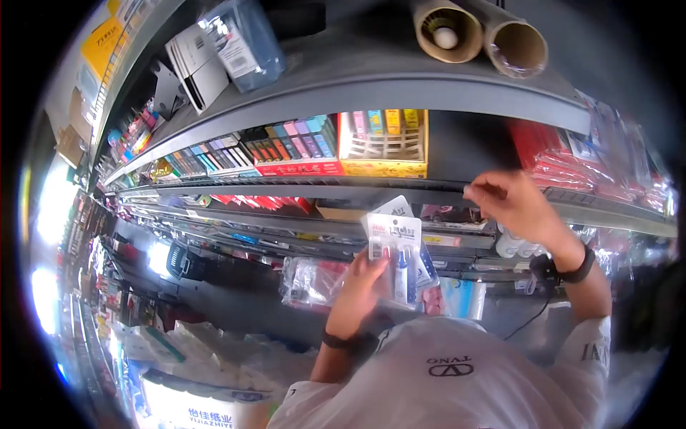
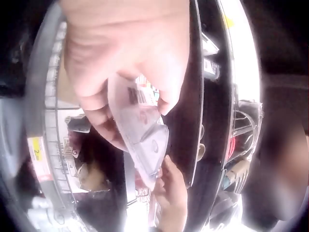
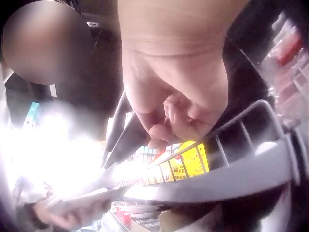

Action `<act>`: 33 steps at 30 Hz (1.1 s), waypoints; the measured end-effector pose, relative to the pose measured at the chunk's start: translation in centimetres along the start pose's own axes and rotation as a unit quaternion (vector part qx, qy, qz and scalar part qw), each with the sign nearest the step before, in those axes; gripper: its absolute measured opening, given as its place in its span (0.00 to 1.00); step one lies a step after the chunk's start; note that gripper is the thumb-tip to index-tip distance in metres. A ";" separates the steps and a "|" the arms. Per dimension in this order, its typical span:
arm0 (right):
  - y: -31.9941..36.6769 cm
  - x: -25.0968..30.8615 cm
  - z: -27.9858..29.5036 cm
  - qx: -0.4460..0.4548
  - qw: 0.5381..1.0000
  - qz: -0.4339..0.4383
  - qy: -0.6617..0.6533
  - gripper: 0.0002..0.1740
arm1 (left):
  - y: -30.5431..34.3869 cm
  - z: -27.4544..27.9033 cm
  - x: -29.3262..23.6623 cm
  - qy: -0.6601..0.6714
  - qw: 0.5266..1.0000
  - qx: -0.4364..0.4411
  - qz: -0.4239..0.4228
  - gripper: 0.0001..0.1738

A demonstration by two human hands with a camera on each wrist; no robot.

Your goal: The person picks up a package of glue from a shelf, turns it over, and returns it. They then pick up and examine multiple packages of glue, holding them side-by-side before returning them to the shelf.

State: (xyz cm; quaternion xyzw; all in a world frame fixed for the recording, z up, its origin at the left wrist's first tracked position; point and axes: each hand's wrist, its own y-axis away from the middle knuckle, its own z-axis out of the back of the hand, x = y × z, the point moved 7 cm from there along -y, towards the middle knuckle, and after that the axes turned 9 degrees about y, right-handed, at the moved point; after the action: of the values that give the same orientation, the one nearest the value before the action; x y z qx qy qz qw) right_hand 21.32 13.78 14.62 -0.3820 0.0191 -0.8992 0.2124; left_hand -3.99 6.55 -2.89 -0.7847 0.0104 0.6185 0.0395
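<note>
My left hand [image 1: 363, 286] grips a small bunch of blister packs [image 1: 401, 247] by one side. Their white cards have hang holes, and a blue-and-white tube-like item shows under the front plastic. In the left wrist view, the thumb and fingers pinch the clear pack [image 2: 140, 128] from both sides. My right hand [image 1: 518, 204] is raised at the shelf's front edge, away from the packs. Its fingers [image 3: 181, 116] are loosely curled with nothing visible between them, above the shelf's wire guard [image 3: 231, 145].
Display boxes [image 1: 307, 168] of small coloured packets line the middle shelf, beside a yellow box [image 1: 386, 169]. Red plastic-wrapped packs [image 1: 554, 161] lie to the right. Cardboard tubes [image 1: 516, 48] and a blue pack [image 1: 246, 46] rest on the upper shelf. Bagged goods [image 1: 314, 280] sit lower down.
</note>
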 end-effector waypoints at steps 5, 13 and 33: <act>-5.0 2.6 -1.0 0.003 0.993 -0.013 0.116 0.27 | 0.3 1.6 -0.8 0.174 0.978 -0.015 0.109 0.26; -9.4 3.4 -4.1 -0.002 0.941 -0.062 0.331 0.34 | -0.3 5.3 0.1 0.229 0.962 0.083 0.126 0.33; -4.7 -2.0 1.6 -0.042 0.895 0.036 0.443 0.15 | -1.9 9.5 1.2 0.196 0.963 0.058 0.176 0.28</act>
State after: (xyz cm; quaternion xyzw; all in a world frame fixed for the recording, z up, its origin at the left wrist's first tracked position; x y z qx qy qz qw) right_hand 21.93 19.03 15.37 0.0482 0.1629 -0.9654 0.1981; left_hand -12.77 9.21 -6.18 -0.8726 0.1922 0.4482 -0.0271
